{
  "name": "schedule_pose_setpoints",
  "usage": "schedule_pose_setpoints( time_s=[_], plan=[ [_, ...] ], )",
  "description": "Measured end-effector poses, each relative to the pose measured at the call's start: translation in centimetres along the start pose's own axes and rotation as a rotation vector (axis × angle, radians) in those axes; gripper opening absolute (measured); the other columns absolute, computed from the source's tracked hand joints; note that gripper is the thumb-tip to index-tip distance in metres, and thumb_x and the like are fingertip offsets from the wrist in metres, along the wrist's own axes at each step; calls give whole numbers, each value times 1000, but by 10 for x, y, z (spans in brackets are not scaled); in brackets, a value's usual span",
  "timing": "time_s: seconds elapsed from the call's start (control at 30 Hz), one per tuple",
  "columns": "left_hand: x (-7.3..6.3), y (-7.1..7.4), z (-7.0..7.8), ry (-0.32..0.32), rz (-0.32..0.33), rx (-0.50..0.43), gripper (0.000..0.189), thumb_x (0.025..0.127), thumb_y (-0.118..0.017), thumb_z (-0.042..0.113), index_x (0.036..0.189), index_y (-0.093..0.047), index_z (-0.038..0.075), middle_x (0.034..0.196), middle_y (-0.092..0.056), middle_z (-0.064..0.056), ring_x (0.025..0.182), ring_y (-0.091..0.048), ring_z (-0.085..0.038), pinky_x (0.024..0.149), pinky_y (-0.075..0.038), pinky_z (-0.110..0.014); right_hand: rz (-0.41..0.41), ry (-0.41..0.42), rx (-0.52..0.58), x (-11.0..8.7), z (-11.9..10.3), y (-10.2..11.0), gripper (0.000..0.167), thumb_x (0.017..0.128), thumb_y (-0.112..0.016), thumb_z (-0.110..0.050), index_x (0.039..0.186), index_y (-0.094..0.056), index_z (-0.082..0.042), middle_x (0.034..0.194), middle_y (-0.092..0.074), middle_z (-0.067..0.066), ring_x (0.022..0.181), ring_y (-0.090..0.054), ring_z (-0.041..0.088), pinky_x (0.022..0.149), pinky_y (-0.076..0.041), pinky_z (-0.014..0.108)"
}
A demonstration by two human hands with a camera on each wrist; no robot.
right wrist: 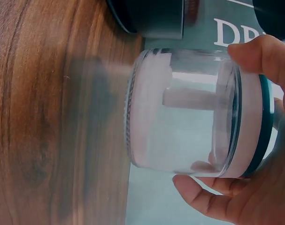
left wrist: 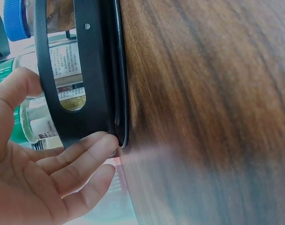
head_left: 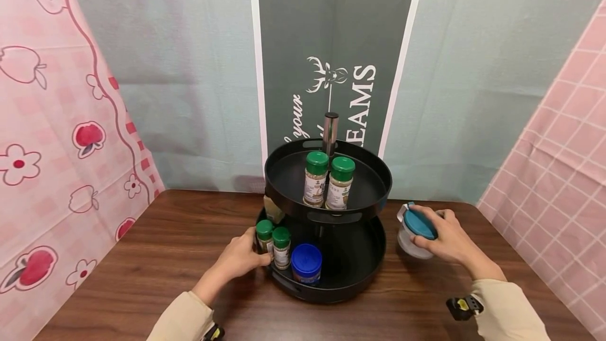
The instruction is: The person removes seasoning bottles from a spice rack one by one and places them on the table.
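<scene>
A black two-tier round rack (head_left: 326, 294) stands mid-table. My left hand (head_left: 240, 254) is at the left edge of its lower tray, beside two green-capped spice jars (head_left: 281, 249). In the left wrist view, its slightly bent fingers (left wrist: 93, 152) touch the tray's outer wall (left wrist: 102, 93), and the thumb lies at the rim. A blue-lidded jar (head_left: 306, 263) shares that tray. To the rack's right, my right hand (head_left: 447, 236) grips a clear jar (right wrist: 191, 112) by its teal lid (head_left: 420, 224). Whether its base touches the table cannot be told.
Two more green-capped spice jars (head_left: 327, 180) stand on the upper tray (head_left: 366, 164), beside a metal post (head_left: 331, 130). A pale item (head_left: 273, 209) shows partly at the lower tray's back left. Cloth hangings surround the wooden table (head_left: 189, 225).
</scene>
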State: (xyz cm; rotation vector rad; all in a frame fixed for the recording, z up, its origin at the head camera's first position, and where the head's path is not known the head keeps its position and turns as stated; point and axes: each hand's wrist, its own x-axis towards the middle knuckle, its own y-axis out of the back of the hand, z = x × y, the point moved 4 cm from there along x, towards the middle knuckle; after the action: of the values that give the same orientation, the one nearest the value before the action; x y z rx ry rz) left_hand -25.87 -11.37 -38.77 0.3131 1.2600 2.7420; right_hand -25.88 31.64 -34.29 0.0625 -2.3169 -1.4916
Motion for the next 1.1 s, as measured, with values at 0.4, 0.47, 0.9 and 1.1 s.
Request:
schedule_pose_setpoints(
  time_s=[0.4,0.47,0.9,1.1],
  plan=[
    [0,0,0,2,2,9,58,65,-77,24,112,-54,-3,85,-62,-7,74,-56,-21,67,-46,-41,-41,-44,-42,-4,8,-5,66,81,-70,-33,135,-41,-11,109,-33,38,97,-39,52,65,-41,57],
    [0,0,0,2,2,8,58,65,-77,24,111,-54,-3,85,-62,-7,73,-56,-21,67,-46,-41,-49,-50,-45,-5,9,-6,66,81,-70,-33,135,-41,-11,108,-33,38,96,-39,53,65,-41,57],
    [1,0,1,5,-6,3,52,66,-77,24,107,-54,0,81,-60,-6,70,-53,-19,64,-45,-39,-89,-114,0,-11,19,-16,70,80,-71,-34,136,-38,-9,107,-30,37,90,-43,51,64,-43,54],
    [0,0,0,8,-7,2,53,66,-77,23,108,-54,0,81,-60,-5,70,-53,-20,63,-45,-39,-122,-156,52,-13,23,-22,73,79,-71,-34,137,-36,-8,106,-28,36,86,-46,46,64,-43,52]
  ],
)
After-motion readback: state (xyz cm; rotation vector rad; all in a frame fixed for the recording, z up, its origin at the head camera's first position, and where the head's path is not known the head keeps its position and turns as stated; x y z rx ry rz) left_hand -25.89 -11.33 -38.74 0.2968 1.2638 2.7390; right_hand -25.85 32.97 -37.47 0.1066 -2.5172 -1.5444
